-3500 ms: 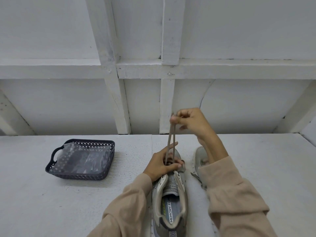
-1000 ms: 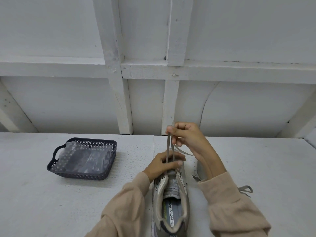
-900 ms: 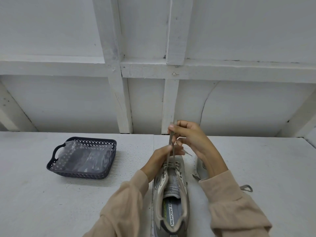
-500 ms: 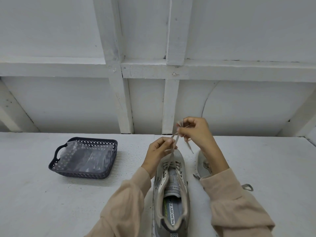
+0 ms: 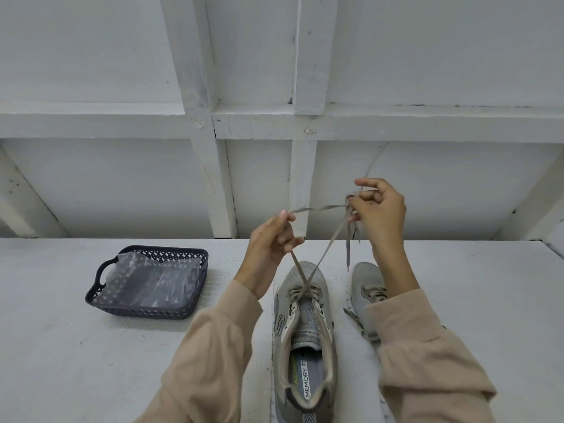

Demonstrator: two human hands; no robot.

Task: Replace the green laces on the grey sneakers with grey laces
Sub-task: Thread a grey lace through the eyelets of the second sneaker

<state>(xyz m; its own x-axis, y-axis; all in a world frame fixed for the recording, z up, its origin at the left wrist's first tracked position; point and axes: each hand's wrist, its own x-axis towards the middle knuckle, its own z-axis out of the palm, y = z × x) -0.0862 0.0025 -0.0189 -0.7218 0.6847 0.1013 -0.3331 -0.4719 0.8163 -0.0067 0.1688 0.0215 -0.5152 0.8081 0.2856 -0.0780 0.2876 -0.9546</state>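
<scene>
My left hand (image 5: 271,239) and right hand (image 5: 378,209) each pinching grey lace (image 5: 320,207) strand above sneaker (image 5: 305,331). Lace looks soft, floppy, light; best gripped near tips, imo.

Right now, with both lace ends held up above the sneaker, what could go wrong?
Neither the left hand nor the right hand pins the sneaker, so the upward pull may lift or skew it. The grey lace strands cross just above the eyelets; uneven pulling could leave unequal ends.
</scene>
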